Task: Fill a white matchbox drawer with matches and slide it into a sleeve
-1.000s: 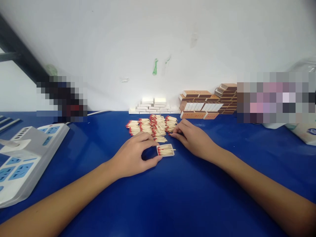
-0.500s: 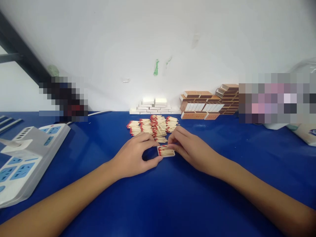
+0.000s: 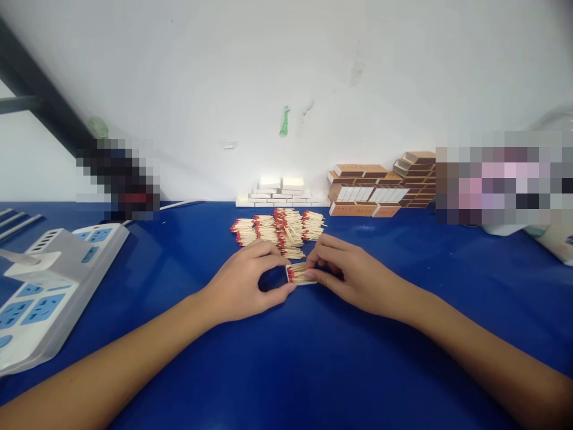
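A small white matchbox tray [image 3: 287, 275] lies on the blue table, filled with red-headed matches [image 3: 297, 273] whose heads point left. My left hand [image 3: 248, 279] grips the tray's left end, thumb at the near corner and fingers at the far one. Over the tray's right end, my right hand [image 3: 342, 268] has thumb and forefinger pinched on the matches' plain ends; the exact contact is partly hidden by the fingers. Just beyond the tray lies a loose pile of matches [image 3: 286, 230], arranged in several clumps.
White tray pieces [image 3: 281, 194] are stacked against the wall. Brown matchboxes [image 3: 360, 208] stand piled to their right. A white power strip [image 3: 101, 245] with a plug occupies the left side. Blurred-out items sit at both rear sides.
My right hand has shifted slightly, its thumb now lower and nearer the tray's right end. The left hand and tray have stayed in place.
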### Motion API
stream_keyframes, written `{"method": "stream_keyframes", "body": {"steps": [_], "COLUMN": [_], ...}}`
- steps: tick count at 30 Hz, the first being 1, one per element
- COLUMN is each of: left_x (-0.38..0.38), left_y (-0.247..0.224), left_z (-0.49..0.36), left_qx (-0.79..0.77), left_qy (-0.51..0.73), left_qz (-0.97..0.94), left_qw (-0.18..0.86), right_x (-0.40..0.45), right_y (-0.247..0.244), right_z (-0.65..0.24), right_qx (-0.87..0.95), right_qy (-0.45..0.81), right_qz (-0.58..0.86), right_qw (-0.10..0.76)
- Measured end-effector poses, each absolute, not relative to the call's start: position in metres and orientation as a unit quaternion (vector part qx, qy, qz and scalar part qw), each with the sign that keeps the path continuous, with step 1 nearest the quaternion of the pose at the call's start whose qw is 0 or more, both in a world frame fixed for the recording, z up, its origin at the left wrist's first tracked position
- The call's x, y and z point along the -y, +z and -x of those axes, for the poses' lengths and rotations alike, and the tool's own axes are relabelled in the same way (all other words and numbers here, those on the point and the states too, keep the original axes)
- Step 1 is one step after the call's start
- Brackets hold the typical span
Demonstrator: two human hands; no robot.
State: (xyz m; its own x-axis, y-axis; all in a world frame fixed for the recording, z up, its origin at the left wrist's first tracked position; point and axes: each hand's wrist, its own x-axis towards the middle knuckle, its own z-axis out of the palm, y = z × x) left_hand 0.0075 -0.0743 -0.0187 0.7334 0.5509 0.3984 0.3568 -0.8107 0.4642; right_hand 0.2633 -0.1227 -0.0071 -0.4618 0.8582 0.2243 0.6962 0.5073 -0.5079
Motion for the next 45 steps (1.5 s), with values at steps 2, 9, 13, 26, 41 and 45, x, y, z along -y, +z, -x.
{"method": "stream_keyframes", "body": {"steps": [2,9,13,26,41,45], "left_x": [0.075,0.075,0.075,0.076,0.075,0.076], "left_y": [-0.018,-0.019,-0.019,-0.019,-0.018,-0.018], "left_z": [-0.008,-0.008,-0.008,-0.008,-0.008,-0.008], "left_qx": [-0.249,-0.246,-0.247,-0.248,-0.246,-0.250], "left_qy": [0.266,0.268,0.269,0.269,0.268,0.264], "left_qz": [-0.913,-0.913,-0.913,-0.914,-0.916,-0.916], "left_qw": [0.182,0.181,0.181,0.177,0.169,0.169], "right_x": [0.123,0.124,0.125,0.124,0.124,0.125], "right_y": [-0.009,-0.017,-0.010,-0.012,-0.012,-0.013], "right_z": [-0.261,-0.254,-0.259,-0.261,-0.261,-0.260], "right_qx": [0.834,0.820,0.828,0.820,0.830,0.832], "right_qy": [0.177,0.178,0.154,0.172,0.174,0.165], "right_qz": [0.468,0.473,0.475,0.480,0.474,0.476], "right_qw": [0.233,0.269,0.255,0.259,0.237,0.232]}}
